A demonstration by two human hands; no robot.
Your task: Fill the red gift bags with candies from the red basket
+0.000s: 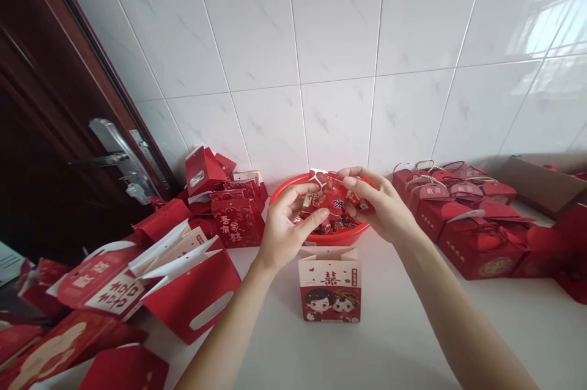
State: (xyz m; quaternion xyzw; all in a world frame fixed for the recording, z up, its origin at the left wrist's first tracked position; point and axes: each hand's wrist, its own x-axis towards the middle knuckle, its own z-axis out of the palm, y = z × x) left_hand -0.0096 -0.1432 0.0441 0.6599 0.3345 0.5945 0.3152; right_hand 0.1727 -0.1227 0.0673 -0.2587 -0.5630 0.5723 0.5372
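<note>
My left hand (290, 219) and my right hand (373, 200) are raised over a red plastic basin (293, 183). Between them is a shiny red-and-white printed packet (320, 181), with the fingers of both hands curled at its sides. Its exact kind is unclear, and my fingers cover part of it. Small red wrapped sweets (326, 227) lie in the basin below. In front of the basin, a white-and-red paper gift bag (331, 286) stands upright with its top open; two cartoon figures are printed on it.
Various red gift boxes and bags (236, 222) crowd the left side, some tipped over. Closed red boxes (481, 246) with cord handles stand at right, beside a cardboard box (545, 182). A tiled wall (334, 121) rises behind; a dark door (50, 90) is at left.
</note>
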